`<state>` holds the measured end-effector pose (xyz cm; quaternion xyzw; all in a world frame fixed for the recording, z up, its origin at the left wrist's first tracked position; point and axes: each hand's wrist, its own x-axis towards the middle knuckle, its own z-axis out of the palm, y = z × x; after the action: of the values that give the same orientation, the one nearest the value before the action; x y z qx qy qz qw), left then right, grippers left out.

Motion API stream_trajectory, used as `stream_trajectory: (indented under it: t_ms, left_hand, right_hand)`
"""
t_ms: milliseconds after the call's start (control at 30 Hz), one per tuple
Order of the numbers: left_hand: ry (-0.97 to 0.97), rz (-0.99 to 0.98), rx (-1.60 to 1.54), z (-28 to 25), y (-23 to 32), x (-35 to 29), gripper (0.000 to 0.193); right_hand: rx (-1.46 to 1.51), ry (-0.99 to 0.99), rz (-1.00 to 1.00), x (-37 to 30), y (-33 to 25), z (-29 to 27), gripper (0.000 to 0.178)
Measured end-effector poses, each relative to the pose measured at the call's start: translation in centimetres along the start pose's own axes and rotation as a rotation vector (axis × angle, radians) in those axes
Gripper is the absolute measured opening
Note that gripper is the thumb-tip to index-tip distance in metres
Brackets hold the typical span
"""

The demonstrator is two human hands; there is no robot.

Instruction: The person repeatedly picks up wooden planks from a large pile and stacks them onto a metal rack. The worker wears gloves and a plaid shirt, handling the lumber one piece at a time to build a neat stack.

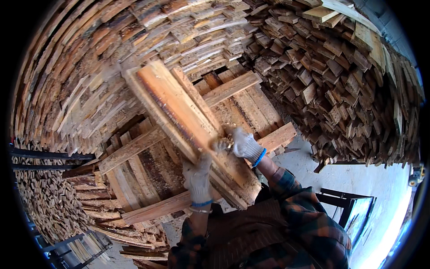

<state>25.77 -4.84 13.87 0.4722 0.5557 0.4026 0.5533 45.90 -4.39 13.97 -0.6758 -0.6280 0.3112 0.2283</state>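
Several rough wooden boards (177,105), with bark along some edges, lie bundled lengthwise in front of me, slanting from upper left to lower right. My left hand (198,179), in a whitish knit glove with a blue cuff, is closed on the bundle's left edge. On the opposite edge my right hand (245,147), gloved alike, has its soiled, blurred fingers curled over the top board. Wood dust and shavings cling around those fingers. Beneath the bundle sits a slatted wooden pallet (143,148); the undersides of the boards are hidden.
A tall stack of planks (179,38) curves along the far and left side. To the right rises another pile of board ends (327,85). A dark metal frame (345,201) stands on the concrete floor (331,175). More stacked wood (49,201) is at lower left.
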Motion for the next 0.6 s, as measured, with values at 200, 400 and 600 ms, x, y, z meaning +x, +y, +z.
stream_trajectory:
  t_ms: [200, 400, 600]
  left_hand:
    - [0.202, -0.281, 0.858, 15.3, -3.6, 5.2, 0.077]
    - [0.15, -0.376, 0.6, 13.8, -7.7, 6.3, 0.094]
    - [0.198, -0.455, 0.732, 15.6, -6.0, 6.1, 0.102]
  right_hand:
    - [-0.351, 0.086, 0.268, 3.1, 7.9, -3.1, 0.075]
    - [-0.4, -0.219, 0.449, 4.3, 10.8, -4.3, 0.108]
    - [-0.02, -0.195, 0.283, 4.8, 14.8, -8.9, 0.081]
